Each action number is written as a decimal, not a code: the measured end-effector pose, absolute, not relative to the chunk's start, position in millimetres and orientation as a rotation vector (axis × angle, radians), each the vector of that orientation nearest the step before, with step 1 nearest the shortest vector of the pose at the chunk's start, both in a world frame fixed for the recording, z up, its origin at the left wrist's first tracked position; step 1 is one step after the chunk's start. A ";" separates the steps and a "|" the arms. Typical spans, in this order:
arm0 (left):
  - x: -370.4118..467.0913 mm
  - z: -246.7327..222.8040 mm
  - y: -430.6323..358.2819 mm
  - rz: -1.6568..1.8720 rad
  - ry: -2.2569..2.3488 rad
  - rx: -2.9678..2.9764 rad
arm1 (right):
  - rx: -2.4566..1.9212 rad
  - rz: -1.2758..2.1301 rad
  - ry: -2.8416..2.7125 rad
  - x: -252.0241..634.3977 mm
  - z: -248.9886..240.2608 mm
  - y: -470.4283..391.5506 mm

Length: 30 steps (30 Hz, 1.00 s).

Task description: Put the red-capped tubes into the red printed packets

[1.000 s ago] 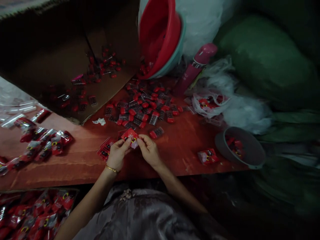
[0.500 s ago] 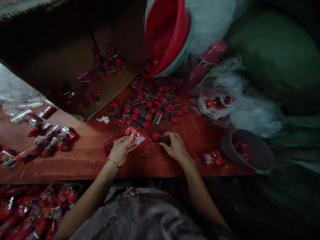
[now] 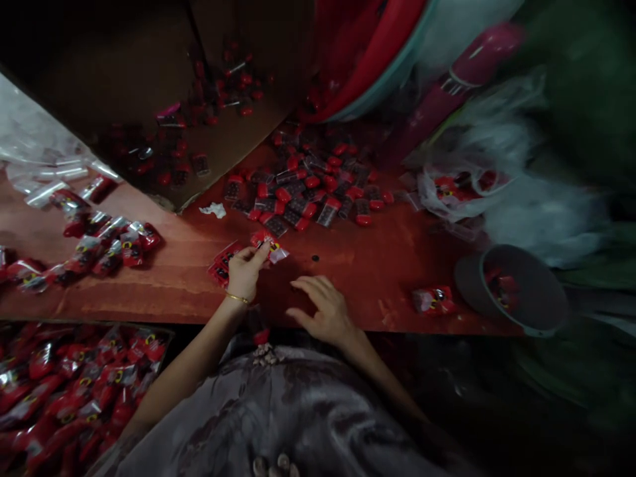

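My left hand (image 3: 244, 270) pinches a small red printed packet (image 3: 271, 246) above the red-brown table (image 3: 189, 291). Under and left of that hand lie more flat red packets (image 3: 222, 264). My right hand (image 3: 322, 308) is empty over the table's front edge, its thumb and fingers apart. A small red-capped container (image 3: 259, 328) is at the edge between my wrists, close to my clothing, touched by neither hand. Behind my hands spreads a heap of clear red-capped containers (image 3: 308, 189) with dark contents. A small dark round piece (image 3: 315, 258) lies on the table.
A cardboard box (image 3: 258, 126) stands open at the back left, beside red (image 3: 392, 50) and teal basins. Wrapped red packets (image 3: 132, 248) lie left, with many more below. To the right are a pink bottle (image 3: 447, 93), plastic bags (image 3: 536, 205) and a grey bucket (image 3: 541, 291).
My right hand has let go of the red-capped container and opened, moving slightly left and nearer my body. The container now sits at the table's edge. The whole view has shifted.
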<state>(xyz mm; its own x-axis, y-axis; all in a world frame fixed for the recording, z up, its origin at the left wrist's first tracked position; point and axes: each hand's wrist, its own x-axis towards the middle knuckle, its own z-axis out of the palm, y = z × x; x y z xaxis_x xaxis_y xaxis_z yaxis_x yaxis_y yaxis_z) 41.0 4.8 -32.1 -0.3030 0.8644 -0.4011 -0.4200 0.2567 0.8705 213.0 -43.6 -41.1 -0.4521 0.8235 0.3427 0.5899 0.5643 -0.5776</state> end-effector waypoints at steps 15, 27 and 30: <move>17.6 -13.2 4.6 1.316 1.177 0.252 | -0.586 0.491 -2.800 176.6 -38.1 -26.0; 31.4 -10.5 2.0 1.216 1.259 0.380 | -1.146 1.464 -1.427 204.8 -44.9 -34.8; 34.5 -10.4 0.4 1.191 1.274 0.415 | -1.109 1.552 -1.254 199.4 -45.9 -35.0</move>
